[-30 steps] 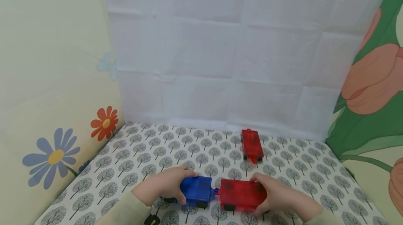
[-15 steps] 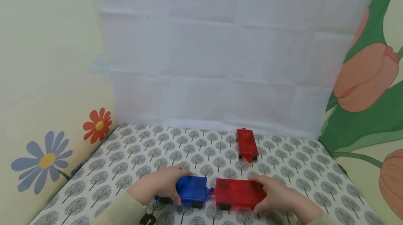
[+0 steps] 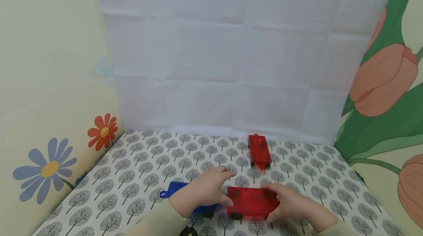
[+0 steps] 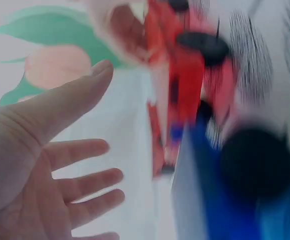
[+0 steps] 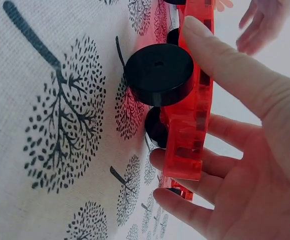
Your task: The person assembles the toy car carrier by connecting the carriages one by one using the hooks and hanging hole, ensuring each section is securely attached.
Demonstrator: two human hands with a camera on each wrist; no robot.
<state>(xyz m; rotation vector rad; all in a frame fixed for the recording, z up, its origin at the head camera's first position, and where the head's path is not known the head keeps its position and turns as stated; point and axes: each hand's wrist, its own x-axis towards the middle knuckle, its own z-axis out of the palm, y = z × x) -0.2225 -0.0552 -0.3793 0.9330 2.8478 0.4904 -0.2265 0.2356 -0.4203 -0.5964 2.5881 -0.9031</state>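
A translucent red toy wagon (image 3: pixel 248 203) with black wheels stands on the tree-print cloth. My right hand (image 3: pixel 290 203) grips its right end, the thumb on the near side and fingers on the far side, as the right wrist view of the wagon (image 5: pixel 187 125) shows. My left hand (image 3: pixel 206 188) hovers over a blue toy wagon (image 3: pixel 174 187), fingers spread, holding nothing. Its fingertips reach toward the red wagon's left end. In the left wrist view the blue wagon (image 4: pixel 230 205) lines up end to end with the red one; in the head view my left hand hides that joint.
A second red wagon (image 3: pixel 259 151) stands farther back, right of centre. Behind the cloth-covered table (image 3: pixel 148 162) hangs a white sheet (image 3: pixel 211 52). Flower-painted walls (image 3: pixel 56 82) close off the left and right sides. A small black item (image 3: pixel 188 231) shows near my left sleeve.
My left hand has let go of the blue wagon and moved right above it, toward the red wagon. The right hand keeps its grip on the red wagon.
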